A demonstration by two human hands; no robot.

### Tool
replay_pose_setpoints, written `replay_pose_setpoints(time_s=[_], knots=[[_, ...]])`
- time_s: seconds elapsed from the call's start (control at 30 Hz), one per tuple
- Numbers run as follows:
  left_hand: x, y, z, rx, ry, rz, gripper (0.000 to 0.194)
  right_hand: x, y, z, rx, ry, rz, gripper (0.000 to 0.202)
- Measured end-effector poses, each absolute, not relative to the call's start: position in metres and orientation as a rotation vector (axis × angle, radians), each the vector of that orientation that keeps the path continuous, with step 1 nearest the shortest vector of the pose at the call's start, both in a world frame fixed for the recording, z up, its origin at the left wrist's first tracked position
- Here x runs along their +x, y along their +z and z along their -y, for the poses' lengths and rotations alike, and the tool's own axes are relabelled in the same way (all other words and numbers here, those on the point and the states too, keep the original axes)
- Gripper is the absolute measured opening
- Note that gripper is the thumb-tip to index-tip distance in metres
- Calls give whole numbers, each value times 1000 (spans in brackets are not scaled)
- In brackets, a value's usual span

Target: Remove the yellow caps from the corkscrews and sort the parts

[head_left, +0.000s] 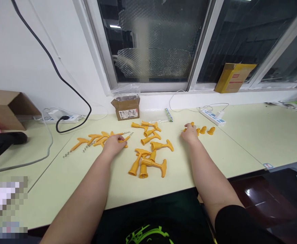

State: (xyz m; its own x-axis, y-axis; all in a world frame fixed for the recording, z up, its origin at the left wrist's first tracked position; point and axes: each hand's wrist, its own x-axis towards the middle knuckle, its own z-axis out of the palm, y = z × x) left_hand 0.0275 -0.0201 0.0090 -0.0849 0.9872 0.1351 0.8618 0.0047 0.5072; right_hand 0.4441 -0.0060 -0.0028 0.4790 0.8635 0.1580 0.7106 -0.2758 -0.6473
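Observation:
My left hand [113,146] is closed round a yellow corkscrew [125,140], its metal spiral pointing up and to the right. Beside it lie several loose yellow T-handled corkscrews [82,142] with bare spirals. Over on the right, my right hand [189,133] has its fingers closed on a small yellow bell-shaped sleeve, partly hidden by the fingers. Just right of that hand stand more yellow sleeves [210,130]. Between my hands are several corkscrews fitted with sleeves [161,145], lying in a loose column; some overlap near the front.
A small open cardboard box [128,110] stands by the wall, next to a clear plastic bag [158,116]. White power strips [213,117] and cables lie at the back. A larger carton [5,108] and a black stand [8,140] are at left. A yellow box [235,78] leans against the window.

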Motion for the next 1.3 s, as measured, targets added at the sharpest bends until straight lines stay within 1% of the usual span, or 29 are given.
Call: replay_pose_setpoints(time_s=[0.07, 0.13, 0.23, 0.3, 0.37, 0.43, 0.5, 0.57, 0.63, 0.7, 0.77, 0.87, 0.93, 1.0, 1.07, 1.1, 1.13, 1.23, 1.27, 1.3], knots=[[22, 8, 18, 1934, 677, -2146, 17, 439, 1, 9, -1995, 212, 1300, 47], [17, 9, 16, 1877, 654, -2232, 16, 430, 7, 14, -1862, 200, 1406, 41], [9, 8, 14, 1821, 647, -2269, 19, 411, 13, 21, -1519, 402, 1770, 32], [6, 6, 13, 1827, 683, -2297, 24, 399, 13, 26, -1320, 620, 2037, 33], [7, 5, 14, 1856, 755, -2315, 30, 390, 10, 30, -1284, 762, 2207, 33], [10, 4, 15, 1930, 836, -2271, 32, 385, 7, 32, -1351, 782, 2277, 27], [19, 6, 17, 2045, 929, -2145, 29, 384, 4, 32, -1382, 758, 2284, 23], [31, 10, 22, 2169, 1005, -1970, 26, 384, 5, 30, -1368, 752, 2232, 20], [46, 15, 29, 2289, 1057, -1779, 23, 385, 7, 29, -1341, 727, 2130, 12], [62, 21, 39, 2379, 1086, -1579, 22, 382, 11, 29, -1274, 765, 1977, 7], [77, 26, 50, 2423, 1102, -1346, 25, 374, 15, 32, -1132, 970, 1766, 12], [96, 29, 64, 2398, 1044, -1010, 41, 354, 18, 40, -843, 1385, 1405, 29], [104, 27, 68, 2335, 1029, -880, 46, 340, 18, 45, -733, 1572, 1231, 38], [108, 24, 68, 2256, 1080, -846, 39, 331, 18, 47, -707, 1696, 1109, 42], [107, 21, 66, 2204, 1138, -858, 30, 327, 18, 47, -719, 1795, 1012, 40], [105, 21, 65, 2201, 1148, -869, 30, 327, 18, 46, -733, 1826, 961, 37], [103, 20, 63, 2221, 1132, -880, 34, 327, 18, 45, -750, 1842, 906, 35], [97, 20, 61, 2367, 1010, -929, 53, 327, 18, 44, -790, 1852, 725, 26], [96, 20, 60, 2429, 993, -948, 55, 326, 19, 44, -801, 1870, 676, 22], [95, 20, 59, 2490, 1000, -963, 52, 325, 19, 44, -812, 1899, 640, 18]])
